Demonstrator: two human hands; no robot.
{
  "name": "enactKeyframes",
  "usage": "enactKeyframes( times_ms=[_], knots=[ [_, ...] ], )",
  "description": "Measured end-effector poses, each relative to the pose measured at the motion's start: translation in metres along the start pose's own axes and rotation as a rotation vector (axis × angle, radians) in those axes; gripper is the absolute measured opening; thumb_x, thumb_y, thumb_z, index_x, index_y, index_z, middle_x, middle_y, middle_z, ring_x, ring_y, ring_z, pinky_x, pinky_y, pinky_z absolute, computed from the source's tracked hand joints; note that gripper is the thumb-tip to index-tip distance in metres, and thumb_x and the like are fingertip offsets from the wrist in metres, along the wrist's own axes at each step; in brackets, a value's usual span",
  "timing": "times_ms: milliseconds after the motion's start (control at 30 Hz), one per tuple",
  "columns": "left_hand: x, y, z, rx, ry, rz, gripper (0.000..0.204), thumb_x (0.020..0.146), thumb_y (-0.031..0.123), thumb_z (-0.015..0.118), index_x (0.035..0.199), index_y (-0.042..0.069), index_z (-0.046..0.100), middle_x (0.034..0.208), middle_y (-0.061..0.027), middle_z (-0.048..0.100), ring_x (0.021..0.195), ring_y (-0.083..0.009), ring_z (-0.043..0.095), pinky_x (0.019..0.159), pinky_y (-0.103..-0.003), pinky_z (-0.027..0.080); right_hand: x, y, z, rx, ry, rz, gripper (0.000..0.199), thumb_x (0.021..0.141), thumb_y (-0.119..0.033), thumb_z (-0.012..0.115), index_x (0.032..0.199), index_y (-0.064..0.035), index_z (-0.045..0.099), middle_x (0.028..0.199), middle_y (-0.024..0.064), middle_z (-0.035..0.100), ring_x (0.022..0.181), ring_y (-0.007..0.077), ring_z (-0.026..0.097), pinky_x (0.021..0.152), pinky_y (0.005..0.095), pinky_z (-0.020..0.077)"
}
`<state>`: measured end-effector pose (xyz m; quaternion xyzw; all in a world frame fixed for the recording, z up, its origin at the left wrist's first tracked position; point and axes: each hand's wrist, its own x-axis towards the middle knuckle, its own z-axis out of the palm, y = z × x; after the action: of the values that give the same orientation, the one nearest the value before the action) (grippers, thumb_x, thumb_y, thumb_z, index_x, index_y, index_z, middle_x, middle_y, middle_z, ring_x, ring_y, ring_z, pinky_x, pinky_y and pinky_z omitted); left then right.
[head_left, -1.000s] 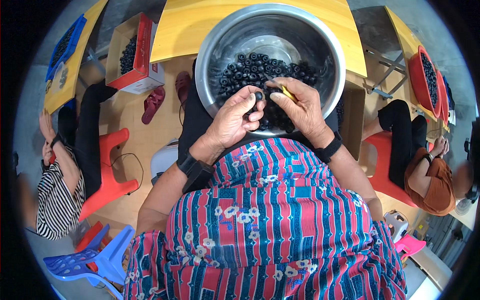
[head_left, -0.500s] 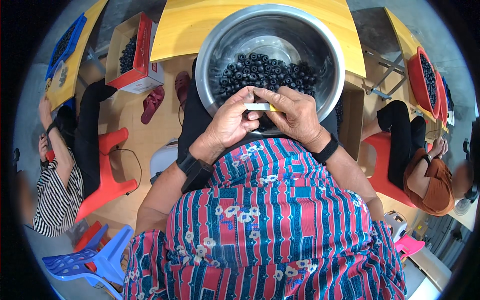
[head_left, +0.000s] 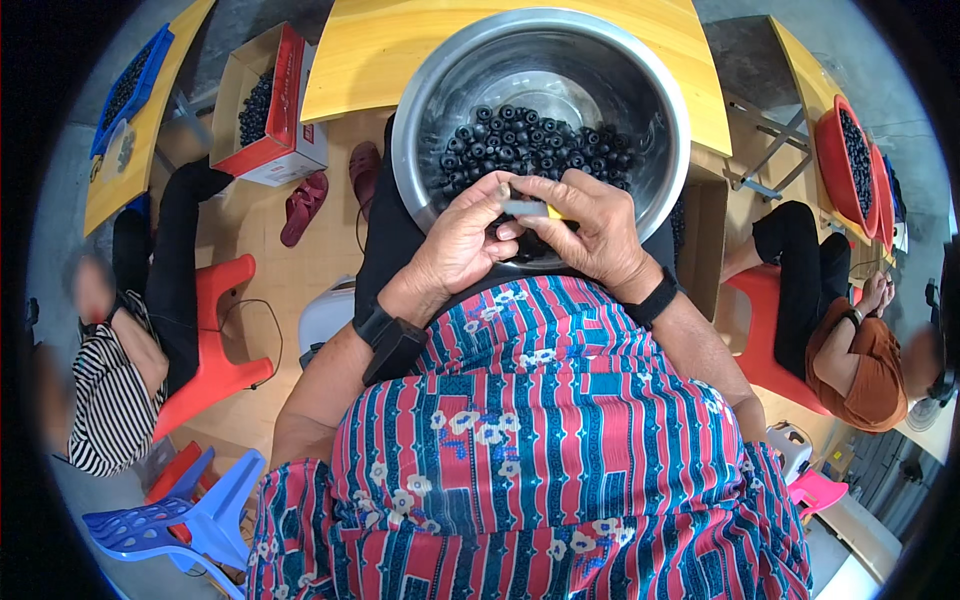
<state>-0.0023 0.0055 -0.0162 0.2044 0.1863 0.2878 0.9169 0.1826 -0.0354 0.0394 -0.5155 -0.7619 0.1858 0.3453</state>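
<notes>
- Hands: two, left hand [head_left: 462,243] and right hand [head_left: 592,232], pinching one small grey-yellow tool [head_left: 532,209] together.
- One steel bowl [head_left: 430,100], many black rings [head_left: 530,145], uncounted.

Open cardboard box [head_left: 268,110], red and white sides, upper left on floor; plain brown carton [head_left: 703,240] right of bowl.

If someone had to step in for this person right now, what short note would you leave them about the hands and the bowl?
Left hand: fingers closed on a small dark ring, held over the near rim of the steel bowl.
Right hand: pinching a small grey and yellow tool against that same piece.
Bowl rests on the lap, partly filled with a pile of dark rings.
Done: cannot tell how many pieces are finished.
Left: the pile in the bowl looks large.
Nearby: a cardboard box and a red basin also hold dark pieces.
</notes>
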Motion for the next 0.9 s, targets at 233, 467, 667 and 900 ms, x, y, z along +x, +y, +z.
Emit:
enactKeyframes(
  times_ms=[233, 467, 667, 900],
  knots=[
    [0.0, -0.001, 0.0, -0.017, -0.076, 0.026, 0.018, 0.101, 0.023, 0.049, 0.114, 0.011, 0.05, 0.092, 0.0005, 0.049, 0.07, -0.0039, 0.04, 0.055, -0.015, 0.033, 0.0, 0.012, -0.004, 0.089, 0.019, 0.053, 0.019, 0.087, -0.025, 0.065, 0.091, -0.0076, 0.069, 0.073, 0.0114, 0.059, 0.068, 0.0311, 0.059, 0.063, 0.0382, 0.0473],
    [0.0, -0.001, 0.004, 0.107, -0.035, 0.043, 0.015, 0.099, 0.016, 0.052, 0.111, 0.008, 0.049, 0.09, 0.0014, 0.05, 0.065, -0.0014, 0.04, 0.052, -0.014, 0.033, -0.002, 0.01, -0.002, -0.042, -0.028, -0.043, 0.024, 0.083, -0.029, 0.069, 0.083, -0.0055, 0.064, 0.072, 0.0098, 0.055, 0.064, 0.0288, 0.058, 0.056, 0.0381, 0.0451],
    [-0.001, 0.0, 0.008, 0.138, -0.047, 0.046, 0.015, 0.099, 0.016, 0.051, 0.111, 0.008, 0.049, 0.087, 0.0024, 0.048, 0.065, -0.0012, 0.04, 0.052, -0.013, 0.032, -0.001, 0.009, -0.001, -0.084, -0.021, -0.047, 0.026, 0.08, -0.032, 0.07, 0.081, -0.0066, 0.063, 0.072, 0.01, 0.054, 0.065, 0.0307, 0.058, 0.056, 0.0404, 0.0457],
    [-0.001, -0.001, 0.006, 0.151, -0.067, 0.048, 0.016, 0.099, 0.018, 0.051, 0.112, 0.008, 0.049, 0.088, 0.0031, 0.047, 0.067, -0.0011, 0.039, 0.052, -0.013, 0.032, -0.002, 0.011, 0.0, -0.105, -0.02, -0.045, 0.025, 0.08, -0.03, 0.07, 0.081, -0.006, 0.063, 0.072, 0.0098, 0.053, 0.064, 0.0303, 0.058, 0.056, 0.0399, 0.046]
  ],
)
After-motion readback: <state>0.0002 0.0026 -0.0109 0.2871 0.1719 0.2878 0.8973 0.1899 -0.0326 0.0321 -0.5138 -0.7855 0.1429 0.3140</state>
